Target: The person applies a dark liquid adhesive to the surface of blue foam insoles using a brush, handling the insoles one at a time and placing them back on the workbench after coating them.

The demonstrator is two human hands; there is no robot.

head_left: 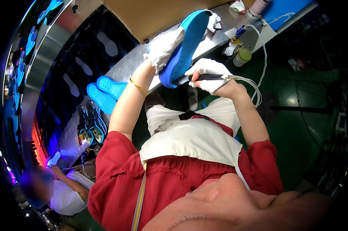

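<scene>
My left hand [163, 49], in a white glove, grips a blue shoe sole [191, 42] by its side. The sole is tilted up, its rounded lower end a darker blue and nearest to my right hand. My right hand [216, 73], in a white glove with bare fingertips, is closed round a dark-handled brush [209, 77] with a pale tube running from its back end. At the rim of the sole's lower end lies the brush's tip; whether it touches cannot be made out.
Two light-blue soles [101, 97] and dark shoes with blue edges [94, 121] lie on the metal bench at left. A dark conveyor [93, 50] carries pale soles. Cardboard [143, 17] stands behind; a yellow-green jar [242, 57] is at right. A co-worker [68, 192] sits at lower left.
</scene>
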